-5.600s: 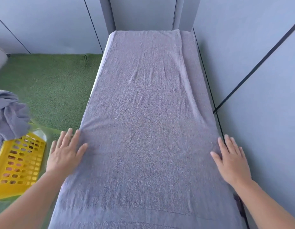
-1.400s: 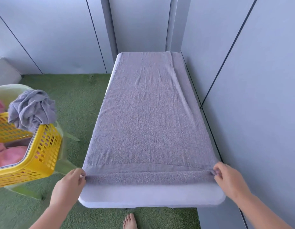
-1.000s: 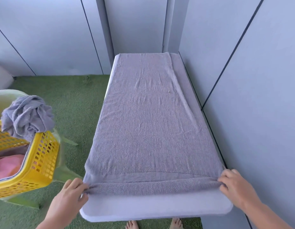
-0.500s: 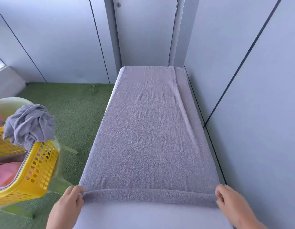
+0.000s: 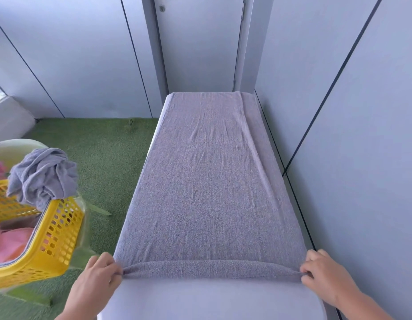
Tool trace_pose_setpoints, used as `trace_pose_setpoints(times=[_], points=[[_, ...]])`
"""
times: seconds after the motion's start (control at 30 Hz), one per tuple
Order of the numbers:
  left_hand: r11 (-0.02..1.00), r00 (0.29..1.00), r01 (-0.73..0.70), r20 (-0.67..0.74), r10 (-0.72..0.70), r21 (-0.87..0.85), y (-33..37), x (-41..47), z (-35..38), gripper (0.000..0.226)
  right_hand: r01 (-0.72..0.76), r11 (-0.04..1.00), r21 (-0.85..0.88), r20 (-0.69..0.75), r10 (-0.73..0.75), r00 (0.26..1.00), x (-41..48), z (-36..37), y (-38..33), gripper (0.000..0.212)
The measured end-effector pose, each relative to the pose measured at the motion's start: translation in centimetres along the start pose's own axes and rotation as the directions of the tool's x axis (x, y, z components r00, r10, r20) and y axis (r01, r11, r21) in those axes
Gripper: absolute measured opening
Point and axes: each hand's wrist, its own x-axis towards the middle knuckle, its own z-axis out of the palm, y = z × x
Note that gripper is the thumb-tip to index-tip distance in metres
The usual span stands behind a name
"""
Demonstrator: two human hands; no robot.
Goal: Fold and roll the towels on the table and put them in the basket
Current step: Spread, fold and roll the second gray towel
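Towel [image 5: 207, 181] lies flat along the table [image 5: 212, 301], mid-frame, near edge rolled into a thin tube. My left hand [image 5: 96, 280] pinches one roll end, right hand [image 5: 325, 273] pinches the other. Best to turn both ends evenly, keep it tight & straight. Basket [image 5: 54, 239] at lower left.

The towel [image 5: 207, 181] has been rolled farther up the table [image 5: 212, 301].

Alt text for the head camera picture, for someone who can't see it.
The left hand and right hand pinch both ends of the rolled near edge of a grey towel on a white table. At left, a yellow basket holds pink cloth, a crumpled grey towel draped on its rim.
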Motion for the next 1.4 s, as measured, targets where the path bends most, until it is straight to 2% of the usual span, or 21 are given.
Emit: trace_pose_setpoints(times=[0.07,0.17,0.27,0.37,0.4,0.47,0.53,0.63,0.73,0.83,0.97,1.1,1.17,1.3,1.4], points=[[0.996,0.999,0.007,-0.031,-0.004,0.083,0.3,0.9,-0.3,0.026,-0.044,0.999,0.021,0.053,0.043,0.998,0.4,-0.9,-0.5,0.026],[0.988,0.996,0.084,-0.025,-0.081,0.127,1.1,2.3,-0.4,0.024,-0.145,0.981,0.132,0.079,0.135,0.988,1.5,-1.6,-1.5,0.029],[0.971,0.971,0.236,0.019,-0.237,0.027,1.9,3.6,0.0,0.024,-0.222,0.932,0.285,-0.015,0.236,0.972,1.8,-1.3,-2.4,0.021],[0.930,0.942,0.335,0.017,-0.337,-0.148,2.8,3.7,0.4,0.023,-0.207,0.879,0.430,-0.118,0.282,0.952,1.2,-0.5,-2.3,0.024],[0.929,0.946,0.321,0.013,-0.324,-0.184,2.9,3.5,0.6,0.023,-0.186,0.888,0.421,-0.132,0.263,0.956,1.0,-0.2,-2.2,0.027],[0.945,0.967,0.251,0.022,-0.252,-0.210,3.0,2.8,0.7,0.028,-0.112,0.950,0.290,-0.154,0.162,0.975,0.9,0.4,-1.8,0.031],[0.972,0.989,0.145,0.016,-0.144,-0.184,2.5,2.2,0.8,0.025,-0.006,0.991,0.135,-0.187,0.032,0.982,1.1,1.2,-1.1,0.037],[0.991,0.999,-0.032,-0.008,0.031,-0.131,1.7,2.0,0.9,0.035,0.064,0.996,0.065,-0.215,-0.048,0.975,1.9,1.9,-0.7,0.037],[0.995,0.999,-0.033,0.029,0.036,-0.091,1.1,2.6,0.4,0.038,0.005,0.999,0.048,-0.096,0.000,0.995,2.7,0.6,-0.9,0.013],[0.995,0.995,-0.097,0.036,0.097,-0.019,0.7,2.7,-0.1,0.034,0.042,0.999,0.022,0.014,-0.042,0.999,2.7,-0.9,-0.9,0.020],[0.998,0.998,-0.056,0.042,0.056,0.011,0.9,3.2,-0.2,0.035,-0.058,0.991,0.116,-0.015,0.060,0.998,3.0,-1.1,-1.2,0.021],[0.991,0.998,0.065,0.029,-0.062,-0.118,2.1,4.1,0.2,0.021,-0.113,0.950,0.291,-0.088,0.144,0.986,2.9,-1.0,-2.1,0.024],[0.988,0.997,0.059,0.055,-0.052,-0.145,2.3,4.2,0.3,0.033,-0.072,0.964,0.257,-0.105,0.101,0.989,2.8,-0.6,-1.9,0.028],[0.995,0.989,-0.024,0.141,0.038,-0.094,1.2,4.1,0.5,0.039,0.055,0.997,0.063,-0.155,-0.044,0.987,2.8,1.2,-0.6,0.034],[0.998,0.985,-0.048,0.164,0.053,-0.036,0.6,4.6,0.3,0.027,0.072,0.996,0.046,-0.119,-0.066,0.991,3.2,0.4,-1.0,0.016]])
